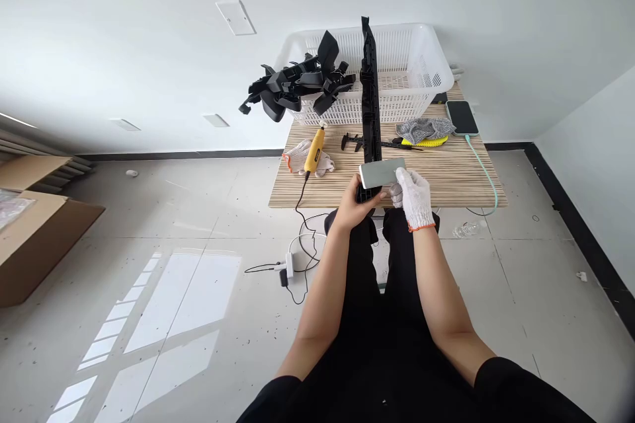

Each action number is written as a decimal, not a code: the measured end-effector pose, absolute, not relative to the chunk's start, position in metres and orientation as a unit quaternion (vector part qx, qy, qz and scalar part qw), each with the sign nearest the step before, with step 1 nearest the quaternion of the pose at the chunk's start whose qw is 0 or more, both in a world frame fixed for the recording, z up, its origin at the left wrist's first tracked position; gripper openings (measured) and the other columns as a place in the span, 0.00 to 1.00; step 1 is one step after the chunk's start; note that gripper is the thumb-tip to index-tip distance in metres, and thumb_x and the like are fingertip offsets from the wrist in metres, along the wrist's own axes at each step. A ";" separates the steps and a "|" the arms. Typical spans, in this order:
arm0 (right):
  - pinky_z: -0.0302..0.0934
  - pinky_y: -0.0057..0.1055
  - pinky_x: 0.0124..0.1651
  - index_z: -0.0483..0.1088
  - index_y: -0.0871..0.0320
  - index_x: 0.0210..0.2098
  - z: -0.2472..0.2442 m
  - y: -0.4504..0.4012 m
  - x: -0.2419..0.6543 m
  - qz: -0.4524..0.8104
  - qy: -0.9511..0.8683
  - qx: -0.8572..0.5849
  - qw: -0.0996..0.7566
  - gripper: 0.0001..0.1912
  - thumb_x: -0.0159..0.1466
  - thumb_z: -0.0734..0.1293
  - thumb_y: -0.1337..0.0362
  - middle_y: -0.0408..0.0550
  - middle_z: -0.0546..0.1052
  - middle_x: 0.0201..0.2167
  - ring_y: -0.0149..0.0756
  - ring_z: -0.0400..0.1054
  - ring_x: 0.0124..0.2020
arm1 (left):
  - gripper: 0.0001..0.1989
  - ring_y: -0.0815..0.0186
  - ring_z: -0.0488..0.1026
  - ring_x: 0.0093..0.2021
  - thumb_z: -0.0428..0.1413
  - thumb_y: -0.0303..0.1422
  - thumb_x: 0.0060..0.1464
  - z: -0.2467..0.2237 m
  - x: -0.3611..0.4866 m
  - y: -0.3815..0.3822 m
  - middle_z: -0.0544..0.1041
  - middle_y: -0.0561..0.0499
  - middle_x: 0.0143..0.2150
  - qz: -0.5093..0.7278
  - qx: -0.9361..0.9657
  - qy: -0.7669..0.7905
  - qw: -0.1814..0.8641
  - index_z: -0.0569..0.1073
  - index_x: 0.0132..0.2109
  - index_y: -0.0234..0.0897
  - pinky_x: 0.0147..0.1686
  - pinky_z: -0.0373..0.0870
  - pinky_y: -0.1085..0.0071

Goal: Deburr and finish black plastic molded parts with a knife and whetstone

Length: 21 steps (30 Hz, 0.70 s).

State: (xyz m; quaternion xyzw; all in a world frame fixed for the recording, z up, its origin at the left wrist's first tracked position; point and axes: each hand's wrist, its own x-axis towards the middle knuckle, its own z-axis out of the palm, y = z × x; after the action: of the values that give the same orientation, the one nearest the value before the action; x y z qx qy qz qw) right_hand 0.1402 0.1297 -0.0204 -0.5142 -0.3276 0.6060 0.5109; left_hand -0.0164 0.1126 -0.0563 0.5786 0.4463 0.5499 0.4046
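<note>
My bare left hand (352, 206) is closed around the near end of a long black plastic strip (370, 99). The strip points away from me across the table, its far end over the white basket (436, 89). In my right hand (415, 198), which wears a white knitted glove, is a flat grey rectangular block (383, 173), gripped at its right end. The block lies crosswise over the near part of the strip; whether the two touch I cannot tell. Some of the gloved fingers are hidden behind the block and the hand.
Black plastic parts (297, 82) are heaped over the basket's left side. On the wooden table (446, 185) lie a yellow corded tool (314, 151), a white glove (296, 157), a caliper (352, 141), a grey cloth item (424, 127) and a phone (462, 118). Cables trail to a power strip (290, 264).
</note>
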 end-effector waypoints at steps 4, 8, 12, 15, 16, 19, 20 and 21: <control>0.48 0.20 0.13 0.66 0.55 0.28 -0.022 0.129 0.143 0.640 -0.376 -0.488 0.459 0.20 0.55 0.75 0.49 0.39 0.68 0.15 0.23 0.55 0.13 | 0.24 0.60 0.76 0.45 0.70 0.45 0.49 -0.060 -0.018 0.113 0.76 0.48 0.44 0.548 0.569 0.436 0.431 0.67 0.43 0.40 0.45 0.74 0.63; 0.45 0.20 0.13 0.66 0.54 0.30 -0.023 0.127 0.145 0.650 -0.367 -0.472 0.468 0.20 0.55 0.76 0.48 0.37 0.67 0.14 0.23 0.54 0.13 | 0.24 0.61 0.74 0.44 0.70 0.45 0.49 -0.059 -0.018 0.113 0.75 0.49 0.42 0.544 0.574 0.440 0.426 0.65 0.40 0.40 0.44 0.72 0.64; 0.40 0.23 0.11 0.63 0.51 0.33 -0.021 0.127 0.154 0.625 -0.315 -0.438 0.564 0.20 0.57 0.74 0.46 0.32 0.63 0.14 0.24 0.48 0.10 | 0.21 0.64 0.72 0.42 0.67 0.44 0.53 -0.052 -0.018 0.110 0.72 0.51 0.40 0.531 0.591 0.459 0.397 0.63 0.39 0.41 0.46 0.70 0.66; 0.40 0.25 0.11 0.63 0.50 0.35 -0.020 0.128 0.167 0.632 -0.291 -0.382 0.608 0.18 0.57 0.73 0.49 0.31 0.66 0.17 0.23 0.46 0.10 | 0.21 0.67 0.69 0.38 0.67 0.42 0.54 -0.049 -0.018 0.109 0.70 0.54 0.37 0.526 0.591 0.459 0.403 0.61 0.39 0.42 0.43 0.67 0.68; 0.41 0.25 0.12 0.64 0.49 0.35 -0.020 0.128 0.171 0.633 -0.281 -0.367 0.621 0.17 0.56 0.73 0.50 0.32 0.68 0.20 0.23 0.47 0.11 | 0.21 0.67 0.69 0.38 0.67 0.42 0.54 -0.049 -0.018 0.109 0.69 0.54 0.37 0.528 0.591 0.458 0.402 0.60 0.39 0.42 0.43 0.67 0.68; 0.49 0.25 0.17 0.67 0.49 0.39 -0.020 0.129 0.181 0.637 -0.260 -0.331 0.646 0.16 0.56 0.71 0.50 0.38 0.75 0.31 0.24 0.57 0.17 | 0.22 0.67 0.69 0.38 0.67 0.42 0.54 -0.050 -0.018 0.109 0.69 0.54 0.37 0.530 0.588 0.456 0.407 0.60 0.39 0.42 0.43 0.66 0.68; 0.51 0.26 0.18 0.68 0.49 0.39 -0.020 0.130 0.183 0.642 -0.254 -0.322 0.647 0.17 0.56 0.69 0.48 0.40 0.76 0.33 0.26 0.60 0.19 | 0.22 0.67 0.69 0.38 0.67 0.42 0.54 -0.050 -0.018 0.108 0.69 0.54 0.37 0.529 0.586 0.454 0.413 0.60 0.39 0.42 0.43 0.67 0.68; 0.52 0.26 0.19 0.68 0.50 0.39 -0.020 0.131 0.183 0.649 -0.247 -0.319 0.645 0.18 0.56 0.68 0.46 0.41 0.76 0.33 0.27 0.61 0.21 | 0.22 0.66 0.70 0.38 0.67 0.42 0.54 -0.050 -0.017 0.108 0.70 0.54 0.37 0.528 0.584 0.452 0.420 0.60 0.40 0.42 0.43 0.67 0.67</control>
State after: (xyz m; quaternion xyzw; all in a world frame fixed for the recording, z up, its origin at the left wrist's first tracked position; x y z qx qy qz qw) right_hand 0.1828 0.1313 -0.0196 -0.3185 -0.2468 0.6491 0.6452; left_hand -0.0174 0.1082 -0.0497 0.5840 0.4517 0.5281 0.4196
